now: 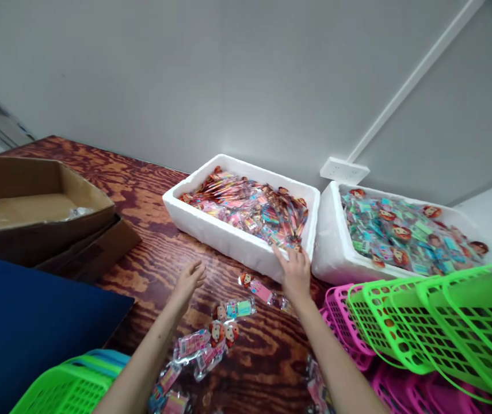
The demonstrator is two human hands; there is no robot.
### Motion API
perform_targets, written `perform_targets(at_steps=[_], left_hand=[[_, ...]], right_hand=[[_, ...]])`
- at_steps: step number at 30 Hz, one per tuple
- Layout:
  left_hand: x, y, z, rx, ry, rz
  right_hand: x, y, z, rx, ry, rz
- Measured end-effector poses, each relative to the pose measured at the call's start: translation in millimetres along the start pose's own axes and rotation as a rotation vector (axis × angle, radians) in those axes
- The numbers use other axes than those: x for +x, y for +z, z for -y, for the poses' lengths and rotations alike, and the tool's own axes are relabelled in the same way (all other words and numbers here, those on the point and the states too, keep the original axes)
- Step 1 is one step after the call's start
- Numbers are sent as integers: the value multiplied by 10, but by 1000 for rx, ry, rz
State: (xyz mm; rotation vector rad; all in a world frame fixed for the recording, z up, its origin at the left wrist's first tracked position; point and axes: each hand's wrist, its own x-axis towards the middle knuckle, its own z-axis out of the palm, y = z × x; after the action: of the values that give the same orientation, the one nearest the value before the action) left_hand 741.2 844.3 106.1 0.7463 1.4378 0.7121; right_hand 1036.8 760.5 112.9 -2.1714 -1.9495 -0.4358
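Note:
My right hand (296, 275) reaches over the front rim of a white foam box (228, 237), fingers apart, its tips close to the packets inside; whether they touch is unclear. That box holds a heap of small doll-headed items in clear plastic packets (250, 201). To the left, my left hand (191, 280) hovers over the table with loosely bent fingers and nothing in it. Between my arms lie loose packets: a pink one (260, 290), a green and blue one (239, 309), and a cluster of pink ones (205, 348) nearer me.
A second foam box (332, 253) with greener packets stands at right. Stacked green baskets (401, 322) and pink baskets (344, 316) crowd the right front. At left are a cardboard box (86, 198), a blue panel (34, 316) and more green baskets (64, 388). A wall closes off the back.

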Motion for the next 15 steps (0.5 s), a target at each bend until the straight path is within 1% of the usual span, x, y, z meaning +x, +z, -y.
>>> perform_targets(at_steps=[3,4,6,8,10,11,13,15], left_hand=[[52,34,115,0,-32,-13],[86,35,113,-6,-23,-22],[185,-2,41,-6,27,-44],[305,-74,-68,64,107,-42],[401,-124,-113,242,181,18],[426,-118,-87,339,206,58],[419,-7,77,492,225,135],[364,242,348,576,240,213]], right_hand=[[265,113,-487,-53,18,36],[334,154,-601,-67,38,41],[427,232,-741,-93,84,36],[461,288,-780,-101,115,31],[463,309,-759,-88,123,44],[461,306,-740,-77,130,57],[466,283,-704,-64,146,85],[484,253,-682,-72,172,113]])
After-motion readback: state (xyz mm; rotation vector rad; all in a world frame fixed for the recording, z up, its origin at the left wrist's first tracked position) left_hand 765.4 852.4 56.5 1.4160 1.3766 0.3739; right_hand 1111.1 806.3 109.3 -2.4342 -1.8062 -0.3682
